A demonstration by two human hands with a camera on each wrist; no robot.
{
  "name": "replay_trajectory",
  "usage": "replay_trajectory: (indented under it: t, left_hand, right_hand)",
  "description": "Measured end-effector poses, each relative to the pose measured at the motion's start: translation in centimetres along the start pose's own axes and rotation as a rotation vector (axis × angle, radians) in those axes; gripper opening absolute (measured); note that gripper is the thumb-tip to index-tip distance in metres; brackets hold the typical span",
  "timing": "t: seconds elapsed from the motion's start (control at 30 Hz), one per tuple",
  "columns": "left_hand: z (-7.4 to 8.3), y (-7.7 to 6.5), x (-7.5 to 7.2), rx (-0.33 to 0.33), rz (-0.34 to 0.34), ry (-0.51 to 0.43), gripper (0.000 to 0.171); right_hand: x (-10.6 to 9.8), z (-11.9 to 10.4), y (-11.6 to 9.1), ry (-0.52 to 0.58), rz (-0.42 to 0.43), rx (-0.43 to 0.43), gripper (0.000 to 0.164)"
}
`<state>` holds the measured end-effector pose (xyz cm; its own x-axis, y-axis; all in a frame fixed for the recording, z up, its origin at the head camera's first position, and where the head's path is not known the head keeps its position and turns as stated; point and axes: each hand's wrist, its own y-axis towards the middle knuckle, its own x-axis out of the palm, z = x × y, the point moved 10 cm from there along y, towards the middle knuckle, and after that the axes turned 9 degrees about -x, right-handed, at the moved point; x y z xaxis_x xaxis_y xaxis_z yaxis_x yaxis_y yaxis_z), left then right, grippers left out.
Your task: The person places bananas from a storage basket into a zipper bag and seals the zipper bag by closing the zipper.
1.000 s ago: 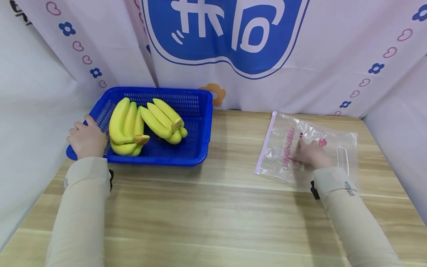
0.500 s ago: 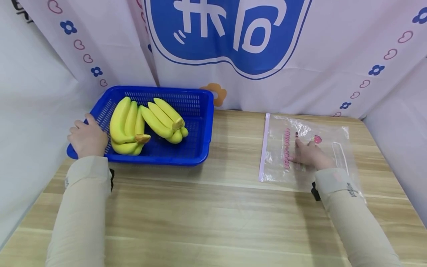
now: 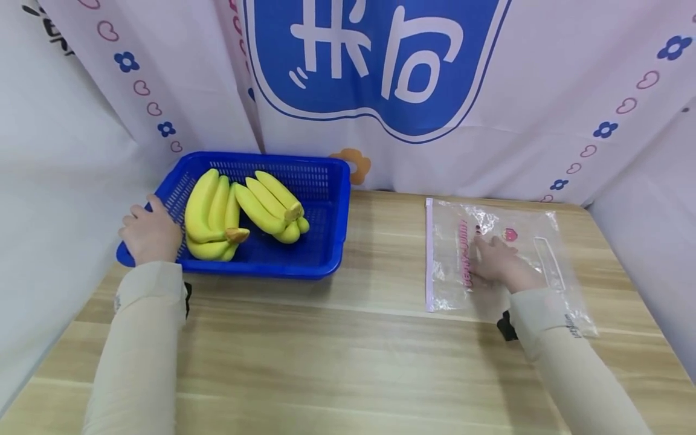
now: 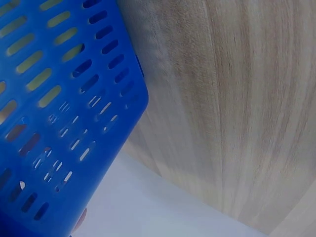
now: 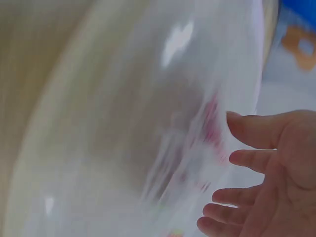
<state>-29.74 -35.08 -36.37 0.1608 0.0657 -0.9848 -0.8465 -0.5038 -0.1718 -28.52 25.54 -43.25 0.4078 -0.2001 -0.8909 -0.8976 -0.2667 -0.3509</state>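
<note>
In the head view, my left hand (image 3: 152,232) grips the left end of a blue plastic basket (image 3: 261,269). The left wrist view shows the slotted wall of this basket (image 4: 106,98) close up, with most of the hand hidden behind it. Two bunches of yellow bananas, a left bunch (image 3: 202,205) and a right bunch (image 3: 263,205), lie inside. On the right, my right hand (image 3: 497,263) rests its fingers on a clear zip bag (image 3: 443,266) with pink print and a lilac zip edge. Its fingers and thumb (image 5: 254,129) are extended beside the blurred bag in the right wrist view.
The wooden table (image 3: 337,362) stretches across the front and between basket and bag. A white printed curtain (image 3: 516,151) hangs along the back edge, with plain white cloth (image 3: 65,181) on the left side.
The zip bag has turned under my right hand, so its slanted zip edge now stands nearly straight up and down. My left hand keeps its grip on the basket. The head view has shifted slightly.
</note>
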Motion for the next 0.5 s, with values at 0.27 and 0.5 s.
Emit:
replay_trajectory:
  t: [0.27, 0.5]
  left_hand:
    - [-0.4, 0.2, 0.3, 0.001, 0.011, -0.002, 0.073]
    - [0.1, 0.4, 0.1, 0.009, 0.009, -0.001, 0.072]
  right_hand:
    - [0.8, -7.3, 0.1, -0.042, 0.085, -0.075, 0.062]
    - [2.4, -9.7, 0.1, -0.156, 0.011, -0.101, 0.054]
